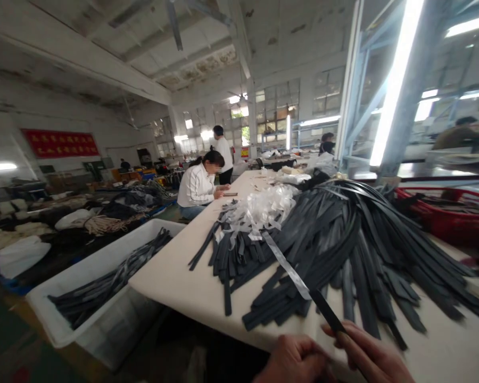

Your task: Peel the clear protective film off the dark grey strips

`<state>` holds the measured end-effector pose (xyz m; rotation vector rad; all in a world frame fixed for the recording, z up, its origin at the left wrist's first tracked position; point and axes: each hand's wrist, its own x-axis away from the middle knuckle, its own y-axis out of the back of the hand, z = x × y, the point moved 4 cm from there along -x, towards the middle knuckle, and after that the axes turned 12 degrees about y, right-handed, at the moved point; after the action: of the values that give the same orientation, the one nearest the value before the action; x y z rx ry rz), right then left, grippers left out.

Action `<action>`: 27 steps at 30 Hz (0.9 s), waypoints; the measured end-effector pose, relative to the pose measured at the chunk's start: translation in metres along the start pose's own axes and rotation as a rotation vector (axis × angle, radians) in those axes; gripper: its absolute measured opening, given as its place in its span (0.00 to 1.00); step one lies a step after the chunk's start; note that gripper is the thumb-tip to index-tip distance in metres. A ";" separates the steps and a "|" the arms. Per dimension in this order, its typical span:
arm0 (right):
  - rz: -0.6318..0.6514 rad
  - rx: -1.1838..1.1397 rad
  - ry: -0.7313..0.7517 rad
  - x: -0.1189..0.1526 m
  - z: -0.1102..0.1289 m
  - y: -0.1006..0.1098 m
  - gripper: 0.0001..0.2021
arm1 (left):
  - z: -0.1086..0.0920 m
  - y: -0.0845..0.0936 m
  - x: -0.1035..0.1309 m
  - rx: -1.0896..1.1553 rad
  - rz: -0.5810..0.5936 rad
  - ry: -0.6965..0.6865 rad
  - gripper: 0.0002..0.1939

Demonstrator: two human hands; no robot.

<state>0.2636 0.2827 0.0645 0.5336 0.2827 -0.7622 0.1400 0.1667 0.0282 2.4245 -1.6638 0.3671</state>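
Observation:
My right hand [377, 355] pinches a flat black strap [326, 311] at the table's front edge. From the strap's far end a whitish translucent strip [286, 264] runs up to a heap of similar white strips [259, 210]. Just left of it, my left hand [295, 360] is closed, fingers curled and slightly blurred; whatever it may hold is hidden. Beyond both hands, a large pile of black straps [323, 229] fans out over the cream tabletop [175, 274], some ends hanging toward me.
A white bin [104, 332] with black straps stands left of the table. A red basket [459, 226] sits at the right. One person [197, 183] sits at the table's far left side, another [225, 151] stands behind. A bluish metal post [407, 96] rises at the right.

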 end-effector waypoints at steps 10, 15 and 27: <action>0.007 -0.126 -0.023 -0.005 0.026 -0.012 0.17 | -0.002 0.001 0.001 0.165 0.232 0.146 0.12; -0.111 -0.160 -0.102 0.014 0.020 0.006 0.18 | 0.001 -0.016 0.000 0.399 0.238 0.175 0.17; -0.013 0.218 -0.082 0.104 0.033 0.011 0.16 | -0.005 -0.045 -0.012 0.847 0.061 0.403 0.08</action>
<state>0.3450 0.2109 0.0510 0.7052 0.1277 -0.8301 0.1776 0.1950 0.0286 2.5130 -1.5814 1.7347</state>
